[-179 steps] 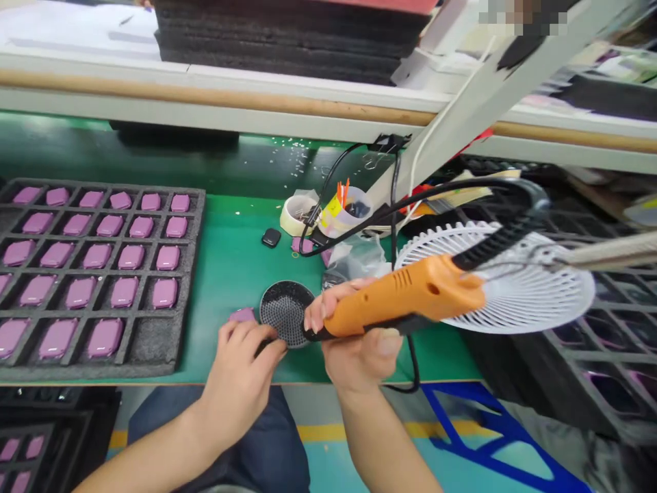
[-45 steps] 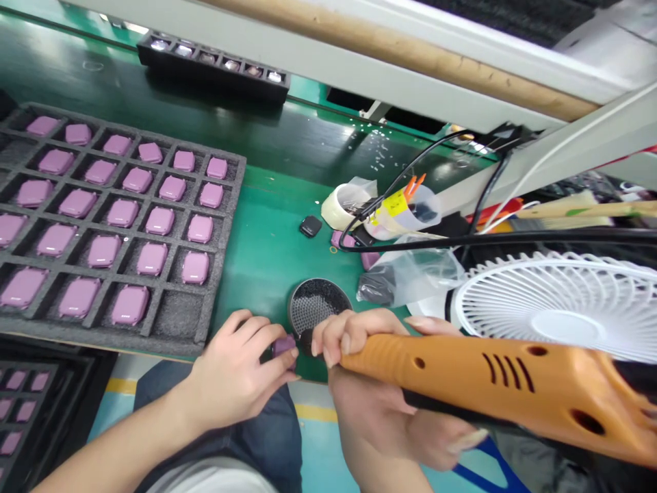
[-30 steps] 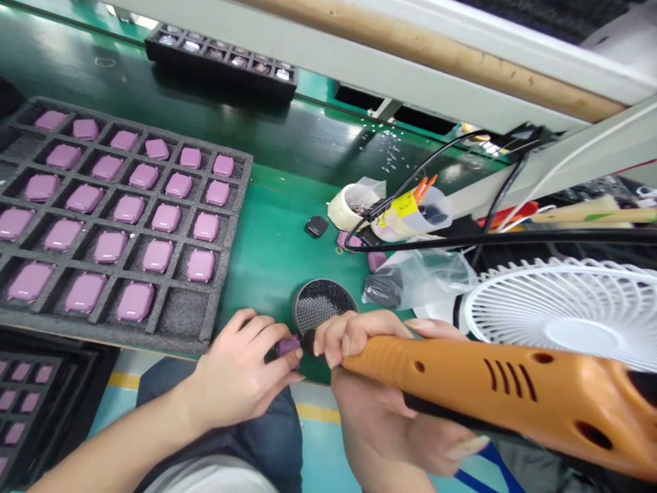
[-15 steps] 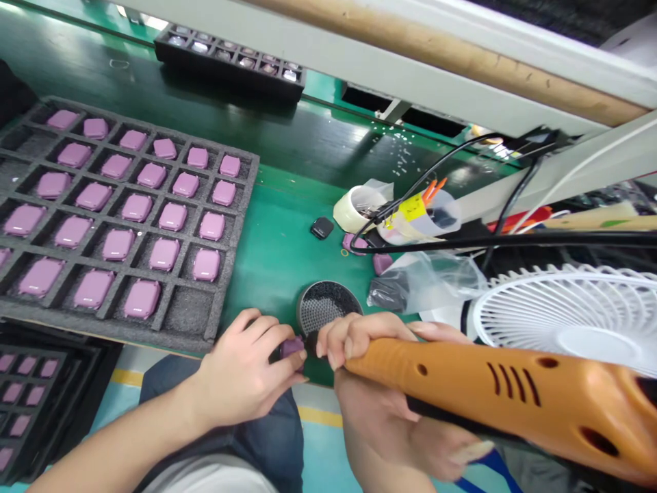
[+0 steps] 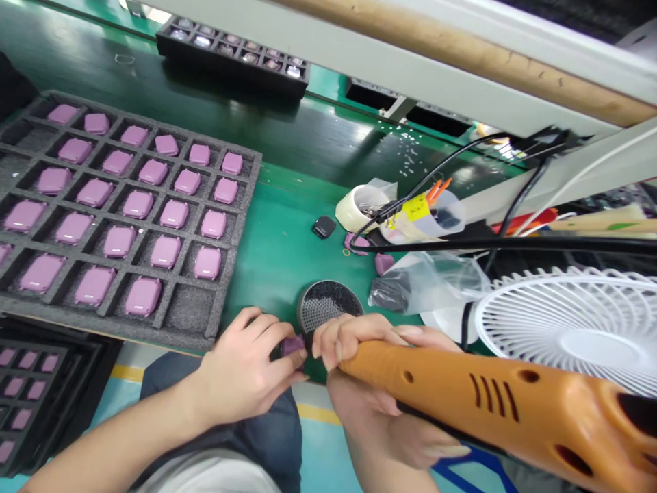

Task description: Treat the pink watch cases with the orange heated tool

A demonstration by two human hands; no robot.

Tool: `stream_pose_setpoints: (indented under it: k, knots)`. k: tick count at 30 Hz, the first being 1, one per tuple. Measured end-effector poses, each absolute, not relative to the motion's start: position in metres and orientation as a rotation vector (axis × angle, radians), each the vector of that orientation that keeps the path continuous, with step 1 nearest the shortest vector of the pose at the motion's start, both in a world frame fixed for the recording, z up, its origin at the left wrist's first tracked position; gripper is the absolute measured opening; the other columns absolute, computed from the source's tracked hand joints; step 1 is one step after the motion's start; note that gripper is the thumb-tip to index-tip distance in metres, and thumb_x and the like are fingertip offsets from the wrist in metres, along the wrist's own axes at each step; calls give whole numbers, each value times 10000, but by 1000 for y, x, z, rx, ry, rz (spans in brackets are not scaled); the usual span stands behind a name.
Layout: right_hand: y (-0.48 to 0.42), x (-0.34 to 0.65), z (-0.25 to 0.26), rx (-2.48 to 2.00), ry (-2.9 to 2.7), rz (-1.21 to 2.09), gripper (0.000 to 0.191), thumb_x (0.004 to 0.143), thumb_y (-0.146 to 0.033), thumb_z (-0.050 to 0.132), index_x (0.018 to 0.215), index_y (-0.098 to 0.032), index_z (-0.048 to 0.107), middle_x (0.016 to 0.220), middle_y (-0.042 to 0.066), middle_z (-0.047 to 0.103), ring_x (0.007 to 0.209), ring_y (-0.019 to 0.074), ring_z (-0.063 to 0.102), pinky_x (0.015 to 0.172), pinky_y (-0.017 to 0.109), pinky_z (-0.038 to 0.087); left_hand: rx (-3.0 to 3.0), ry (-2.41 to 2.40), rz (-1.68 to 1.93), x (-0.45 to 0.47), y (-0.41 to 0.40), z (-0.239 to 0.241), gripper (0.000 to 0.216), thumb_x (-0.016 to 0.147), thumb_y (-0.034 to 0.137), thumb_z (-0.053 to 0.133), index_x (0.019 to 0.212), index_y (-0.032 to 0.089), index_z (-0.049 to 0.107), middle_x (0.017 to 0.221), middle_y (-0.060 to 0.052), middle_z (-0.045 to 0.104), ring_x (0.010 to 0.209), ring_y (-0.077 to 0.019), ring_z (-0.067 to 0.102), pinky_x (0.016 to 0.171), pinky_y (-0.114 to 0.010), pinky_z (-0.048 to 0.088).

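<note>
Left hand (image 5: 241, 366) now pinches the purple case (image 5: 293, 346) in a narrow grip near the tabletop's front edge; in the first frame it lay on the green mat. Right hand (image 5: 354, 335) wraps the orange rotary tool (image 5: 462, 397), black tip touching the case. One round mesh dish (image 5: 326, 306) sits just behind the hands. Grey foam tray (image 5: 195, 335) at left: over twenty cases, one empty slot. Two loose purple cases (image 5: 356, 243) lie by one plastic bag (image 5: 431, 284); one white fan (image 5: 564, 329) at right, black cable (image 5: 513, 243) across it.
</note>
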State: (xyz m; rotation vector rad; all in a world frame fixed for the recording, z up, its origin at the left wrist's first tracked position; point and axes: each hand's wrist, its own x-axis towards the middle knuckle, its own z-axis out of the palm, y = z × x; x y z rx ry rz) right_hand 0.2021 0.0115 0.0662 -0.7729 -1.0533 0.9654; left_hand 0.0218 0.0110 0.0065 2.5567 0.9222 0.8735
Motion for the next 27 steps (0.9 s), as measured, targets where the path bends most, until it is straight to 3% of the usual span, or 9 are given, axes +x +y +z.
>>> stream_pose_setpoints:
  k: [8,13,17,19,23,27]
  knots:
    - [15,207,66,-742,-1054,1017,512,967,-783,792,1332,-423,794,842,-23,726,614,185,645,591,366,585,2566,927,887,22,13,5,173,1109,390,767,1189,237,782,1203,-83,764,1042,-272,661,996,-493,522]
    - [17,221,69,-753,-959,843,483,1013,-764,729,1287,-371,788,867,-11,753,594,194,630,562,382,601,2560,937,851,19,11,7,267,1103,428,772,1250,206,767,1229,-116,749,1121,-303,665,1048,-523,541]
    - [22,227,63,-776,-913,817,490,975,-777,764,1256,-377,778,821,-28,733,548,180,594,520,344,570,2552,821,771,16,12,13,217,1094,238,676,1290,165,734,1418,-138,738,1304,-334,657,1172,-564,507]
    - [25,227,60,-778,-901,818,499,973,-785,759,1240,-363,762,808,-30,724,535,177,585,504,331,553,2553,809,756,16,12,13,201,1072,174,651,1257,161,728,1381,-128,750,1268,-322,672,1170,-558,511]
    - [28,224,57,-787,-897,792,506,962,-780,775,1225,-348,743,808,-28,729,524,174,579,490,323,552,2559,945,795,18,11,11,111,1095,272,708,1154,180,721,1207,-119,750,1108,-307,685,1091,-550,554]
    - [29,226,56,-794,-895,801,482,955,-765,787,1207,-354,757,796,-37,745,510,176,580,491,328,564,2542,892,777,17,12,14,142,1081,240,695,1198,165,725,1314,-139,755,1204,-332,691,1140,-569,548]
